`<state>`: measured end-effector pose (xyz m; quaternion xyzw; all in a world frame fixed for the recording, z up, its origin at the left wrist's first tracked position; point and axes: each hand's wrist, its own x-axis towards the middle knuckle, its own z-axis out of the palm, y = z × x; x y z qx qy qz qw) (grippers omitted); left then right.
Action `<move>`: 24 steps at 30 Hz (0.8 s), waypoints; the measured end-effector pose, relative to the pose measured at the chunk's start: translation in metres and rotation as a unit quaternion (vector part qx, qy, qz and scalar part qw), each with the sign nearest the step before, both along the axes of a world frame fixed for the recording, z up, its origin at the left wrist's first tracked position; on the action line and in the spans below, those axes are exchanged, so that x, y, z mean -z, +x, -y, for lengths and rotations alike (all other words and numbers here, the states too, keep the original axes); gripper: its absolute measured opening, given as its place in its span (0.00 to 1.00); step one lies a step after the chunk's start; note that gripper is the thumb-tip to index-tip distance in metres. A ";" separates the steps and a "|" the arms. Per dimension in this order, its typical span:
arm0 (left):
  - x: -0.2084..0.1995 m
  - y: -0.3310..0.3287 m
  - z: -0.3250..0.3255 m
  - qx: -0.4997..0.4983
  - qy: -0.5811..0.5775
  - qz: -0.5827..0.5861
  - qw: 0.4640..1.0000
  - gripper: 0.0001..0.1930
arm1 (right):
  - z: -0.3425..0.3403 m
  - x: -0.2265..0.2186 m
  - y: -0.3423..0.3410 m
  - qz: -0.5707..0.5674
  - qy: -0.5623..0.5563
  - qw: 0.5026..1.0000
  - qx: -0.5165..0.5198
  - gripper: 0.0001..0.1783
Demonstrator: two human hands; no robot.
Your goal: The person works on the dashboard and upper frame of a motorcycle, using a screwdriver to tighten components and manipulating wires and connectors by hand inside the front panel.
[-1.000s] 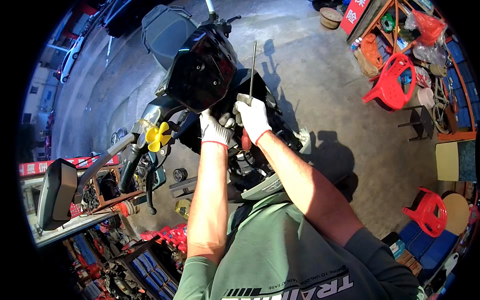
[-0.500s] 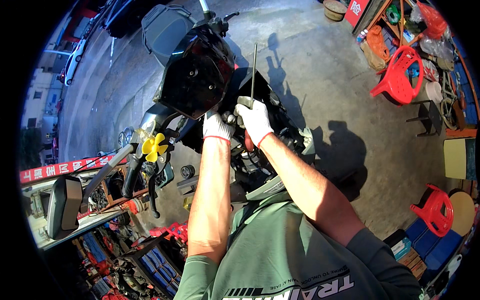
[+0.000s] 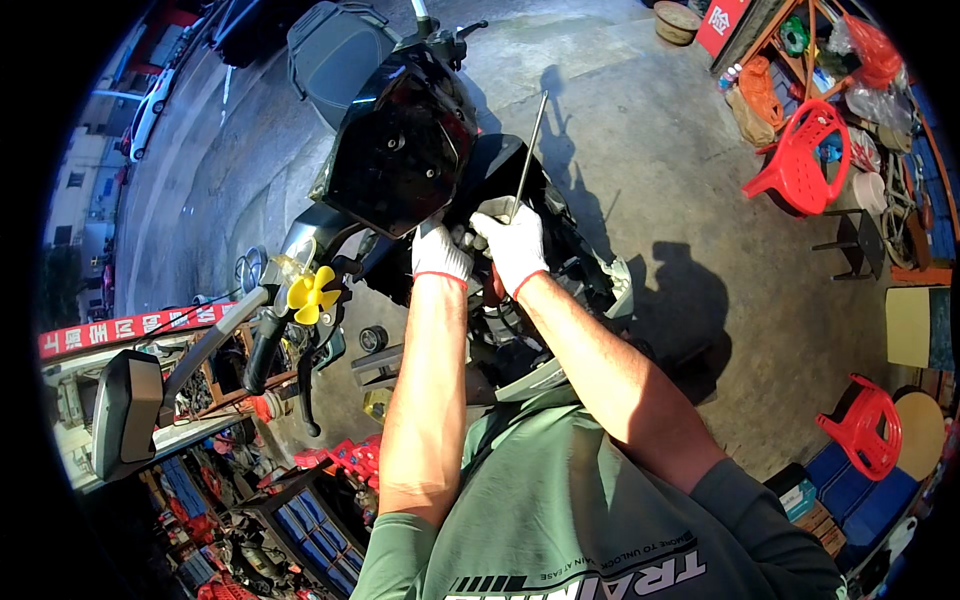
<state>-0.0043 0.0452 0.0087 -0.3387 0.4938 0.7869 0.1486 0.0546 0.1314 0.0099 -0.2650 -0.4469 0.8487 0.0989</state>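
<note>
My right hand [image 3: 513, 243], in a white knit glove with a red cuff, is closed around a long thin metal rod [image 3: 530, 150] that sticks up and away from the fist. Its lower end is hidden by the glove. Close beside it, my left hand [image 3: 440, 252] in a matching glove has its fingers curled at the lower edge of a glossy black panel [image 3: 400, 145]. What those fingers grip is hidden. Both hands are over the opened front of a scooter, where dark parts and cables [image 3: 500, 325] show below the wrists.
A handlebar grip [image 3: 258, 350] with a mirror [image 3: 130, 412] and a yellow fan-shaped ornament [image 3: 312, 295] juts out at left. The scooter seat [image 3: 340, 55] lies beyond the panel. Red plastic chairs [image 3: 805, 160] stand at right; shelves of parts [image 3: 310, 530] are at lower left.
The metal rod has tilted to the right, and my right hand has turned with it. A grey block-like piece by the right fingers no longer shows. My left hand stays nearly in place.
</note>
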 end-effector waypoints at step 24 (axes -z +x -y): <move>-0.012 0.002 -0.003 0.004 0.072 0.017 0.997 0.11 | 0.003 0.002 -0.011 0.040 -0.101 0.994 -0.003 0.05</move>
